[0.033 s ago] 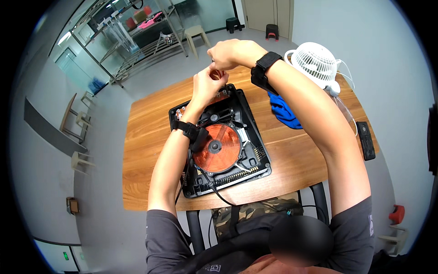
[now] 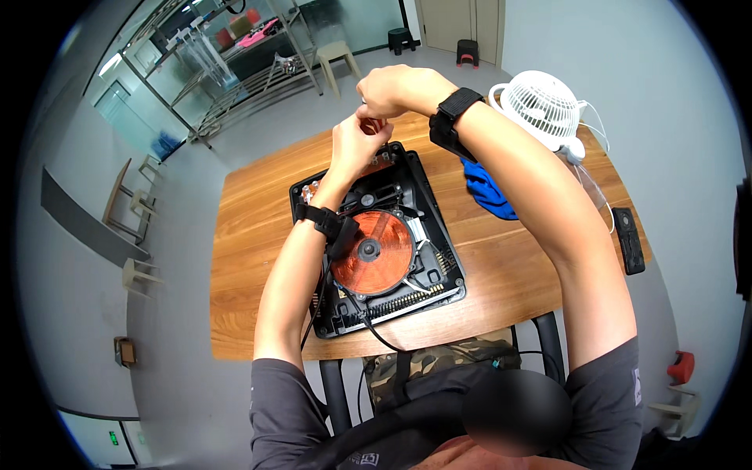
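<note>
An opened induction cooker (image 2: 457,294) lies on the wooden table, its black housing showing a round copper coil (image 2: 389,262) and a small dark fan (image 2: 368,201). My left hand (image 2: 356,145) is above the cooker's far edge, fingers curled in toward the thumb. Just beyond it, my right hand (image 2: 392,90) is bent over with its fingers closed, meeting the left one. Whatever the two hands grip is hidden behind the fingers. A circuit board (image 2: 381,165) shows partly beneath the left hand.
A white fan (image 2: 540,110) with a cable stands at the table's far right. Blue cloth (image 2: 489,190) lies under my right forearm. A black oblong thing (image 2: 628,241) rests by the right edge of the wooden table (image 2: 251,258). A black cable (image 2: 384,338) runs toward me.
</note>
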Motion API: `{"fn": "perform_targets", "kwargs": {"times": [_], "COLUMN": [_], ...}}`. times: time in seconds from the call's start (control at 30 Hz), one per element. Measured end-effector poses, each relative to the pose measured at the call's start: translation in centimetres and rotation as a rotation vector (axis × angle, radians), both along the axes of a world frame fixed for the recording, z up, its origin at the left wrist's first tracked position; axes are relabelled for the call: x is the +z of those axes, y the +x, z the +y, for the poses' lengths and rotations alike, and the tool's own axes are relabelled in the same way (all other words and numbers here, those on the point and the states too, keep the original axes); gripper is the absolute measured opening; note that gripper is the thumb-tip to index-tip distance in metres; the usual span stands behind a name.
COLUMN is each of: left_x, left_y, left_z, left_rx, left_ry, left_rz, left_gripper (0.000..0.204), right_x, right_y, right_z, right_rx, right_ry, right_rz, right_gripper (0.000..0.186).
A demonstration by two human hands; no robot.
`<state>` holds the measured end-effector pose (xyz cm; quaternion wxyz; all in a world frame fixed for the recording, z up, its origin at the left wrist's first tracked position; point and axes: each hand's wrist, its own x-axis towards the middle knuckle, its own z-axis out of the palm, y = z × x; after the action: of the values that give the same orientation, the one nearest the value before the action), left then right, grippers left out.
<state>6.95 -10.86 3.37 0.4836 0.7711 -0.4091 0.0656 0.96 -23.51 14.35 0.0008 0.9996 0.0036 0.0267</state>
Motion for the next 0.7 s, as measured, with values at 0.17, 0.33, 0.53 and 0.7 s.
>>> {"fn": "perform_targets", "kwargs": {"times": [0.17,0.33,0.53,0.7], "left_x": [-0.2,-0.2,-0.5,-0.6], "left_y": [0.1,0.0,-0.2,0.6], "left_z": [-0.4,-0.6,-0.3,-0.8], "left_rx": [0.048,-0.028,-0.012,0.006], "left_ry": [0.015,-0.034,0.023,0.061], "left_rz": [0.033,0.111,-0.12,-0.177], "left_gripper": [0.028,0.025,0.025,0.025], "right_x": [0.4,0.6,-0.4,-0.1], "right_y": [-0.3,-0.3,-0.1,-0.1], "right_z": [0.6,-0.1,-0.6,-0.3], "right_rx": [-0.029,-0.03,0.072,-0.063], "right_ry": [-0.143,-0.133,-0.057,-0.159], "right_rz": [-0.031,0.02,0.012,-0.045], "right_gripper": [0.042,0.046,0.04,0.03]}}
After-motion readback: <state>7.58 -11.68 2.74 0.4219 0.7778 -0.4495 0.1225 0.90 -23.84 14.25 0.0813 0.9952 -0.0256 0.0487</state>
